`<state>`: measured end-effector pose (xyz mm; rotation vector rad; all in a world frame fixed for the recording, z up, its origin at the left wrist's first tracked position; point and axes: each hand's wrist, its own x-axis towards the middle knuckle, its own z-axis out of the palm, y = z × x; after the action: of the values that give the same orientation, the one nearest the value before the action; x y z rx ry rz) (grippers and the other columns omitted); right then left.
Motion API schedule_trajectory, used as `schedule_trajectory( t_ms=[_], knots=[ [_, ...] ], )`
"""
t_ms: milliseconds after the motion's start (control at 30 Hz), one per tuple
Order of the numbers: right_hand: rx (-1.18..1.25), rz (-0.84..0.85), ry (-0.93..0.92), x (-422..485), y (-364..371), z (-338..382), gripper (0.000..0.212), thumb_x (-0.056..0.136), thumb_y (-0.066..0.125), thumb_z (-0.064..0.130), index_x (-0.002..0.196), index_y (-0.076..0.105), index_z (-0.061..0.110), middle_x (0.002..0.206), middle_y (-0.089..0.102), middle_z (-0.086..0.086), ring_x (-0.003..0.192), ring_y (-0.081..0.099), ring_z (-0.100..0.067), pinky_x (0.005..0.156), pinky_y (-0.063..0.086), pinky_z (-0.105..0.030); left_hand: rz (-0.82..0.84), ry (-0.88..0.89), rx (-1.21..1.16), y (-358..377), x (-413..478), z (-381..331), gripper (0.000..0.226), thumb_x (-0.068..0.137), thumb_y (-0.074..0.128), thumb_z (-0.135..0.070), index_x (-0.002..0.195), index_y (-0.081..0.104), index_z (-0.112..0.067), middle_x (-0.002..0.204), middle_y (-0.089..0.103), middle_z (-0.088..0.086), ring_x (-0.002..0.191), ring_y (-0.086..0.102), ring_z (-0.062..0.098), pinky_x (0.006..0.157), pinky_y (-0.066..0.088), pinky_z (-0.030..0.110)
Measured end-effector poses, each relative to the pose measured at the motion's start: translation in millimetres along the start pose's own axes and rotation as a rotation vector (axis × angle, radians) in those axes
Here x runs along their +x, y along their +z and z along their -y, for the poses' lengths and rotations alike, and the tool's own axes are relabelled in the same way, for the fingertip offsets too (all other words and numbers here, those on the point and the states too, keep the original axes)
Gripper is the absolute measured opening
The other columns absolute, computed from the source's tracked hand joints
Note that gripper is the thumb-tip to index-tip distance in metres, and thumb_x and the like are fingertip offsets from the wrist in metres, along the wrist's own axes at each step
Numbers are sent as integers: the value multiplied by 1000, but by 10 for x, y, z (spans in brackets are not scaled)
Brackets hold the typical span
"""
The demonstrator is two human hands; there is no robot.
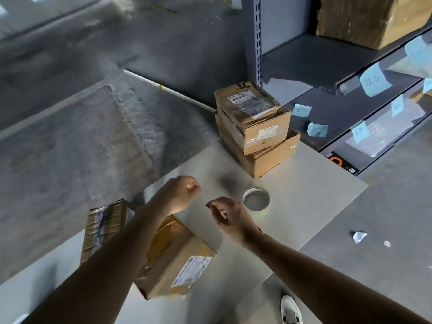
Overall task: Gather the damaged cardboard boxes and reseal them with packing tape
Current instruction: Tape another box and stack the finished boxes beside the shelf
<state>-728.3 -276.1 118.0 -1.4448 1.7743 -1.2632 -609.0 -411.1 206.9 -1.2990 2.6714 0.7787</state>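
Above the white table (304, 206), my left hand (187, 191) is curled into a fist with nothing visible in it. My right hand (228, 215) hovers just to its right, fingers bent inward, and I see nothing in it. A roll of packing tape (256, 199) lies flat on the table right of my right hand, untouched. A taped cardboard box with a white label (180, 260) lies under my left forearm. A crushed box (102, 226) sits at the table's left edge. Two dented boxes are stacked at the far edge, the smaller (252, 118) on the larger (268, 157).
Grey metal shelving (327, 73) with blue sticky notes stands at the right, a large wrapped carton (364, 17) on its top shelf. The concrete floor (93, 125) lies beyond the table. Paper scraps (358, 236) lie on the floor at right. My white shoe (291, 311) shows below the table edge.
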Motion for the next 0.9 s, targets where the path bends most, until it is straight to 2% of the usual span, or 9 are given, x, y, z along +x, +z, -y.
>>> schedule_trajectory(
  t_ms=[233, 333, 400, 467, 567, 667, 733, 833, 900],
  knots=[
    [163, 78, -4, -142, 311, 403, 33, 102, 53, 31, 127, 65, 13, 119, 71, 1, 102, 63, 3, 84, 46, -5, -74, -132, 31, 6, -459, 353, 37, 104, 42, -37, 127, 60, -15, 128, 64, 4, 111, 63, 19, 82, 44, 21],
    [249, 136, 26, -199, 383, 479, 41, 100, 53, 42, 134, 60, 20, 121, 70, 6, 109, 64, 0, 94, 53, -23, -114, -185, -47, 113, -534, 420, 38, 104, 40, -38, 119, 63, -12, 115, 67, 5, 97, 64, 18, 77, 42, 22],
    [308, 178, 37, -238, 458, 522, 35, 100, 54, 35, 132, 60, 23, 102, 70, 13, 92, 66, 3, 83, 54, -22, -141, -199, -97, 161, -565, 444, 41, 104, 40, -41, 107, 66, -10, 102, 70, 6, 90, 66, 20, 73, 44, 27],
    [299, 176, 54, -276, 506, 537, 33, 100, 53, 30, 131, 60, 23, 80, 64, 11, 66, 57, -1, 65, 48, -23, -164, -196, -106, 184, -562, 477, 42, 103, 41, -41, 100, 68, -8, 95, 72, 7, 88, 68, 24, 79, 51, 34],
    [280, 176, 47, -312, 547, 517, 22, 102, 49, 26, 120, 62, 23, 66, 54, 7, 54, 44, -6, 54, 39, -25, -174, -170, -120, 200, -580, 494, 37, 104, 44, -33, 98, 69, -5, 94, 73, 7, 90, 69, 25, 87, 54, 40],
    [268, 193, 53, -348, 551, 515, 25, 104, 46, 30, 122, 63, 25, 64, 54, 7, 53, 45, -5, 52, 38, -21, -194, -151, -132, 221, -590, 461, 40, 105, 41, -32, 98, 69, -4, 89, 70, 2, 88, 69, 21, 86, 53, 32],
    [215, 224, 89, -372, 535, 502, 26, 105, 44, 35, 116, 64, 24, 64, 55, 6, 54, 48, -8, 52, 40, -25, -196, -162, -130, 247, -582, 461, 43, 105, 39, -34, 97, 70, -6, 87, 68, -1, 86, 68, 18, 84, 50, 28],
    [156, 350, 224, -346, 442, 533, 37, 104, 38, 46, 99, 60, 18, 69, 57, 0, 61, 50, -14, 61, 45, -39, -192, -150, -116, 265, -578, 479, 43, 105, 39, -35, 96, 70, -7, 90, 71, 2, 87, 69, 20, 86, 52, 32],
    [91, 458, 266, -335, 366, 595, 45, 104, 30, 53, 105, 59, 18, 83, 63, -5, 75, 57, -18, 72, 47, -38, -193, -139, -101, 258, -607, 456, 43, 105, 39, -35, 99, 70, -6, 94, 72, 4, 88, 69, 21, 87, 53, 33]
  ],
)
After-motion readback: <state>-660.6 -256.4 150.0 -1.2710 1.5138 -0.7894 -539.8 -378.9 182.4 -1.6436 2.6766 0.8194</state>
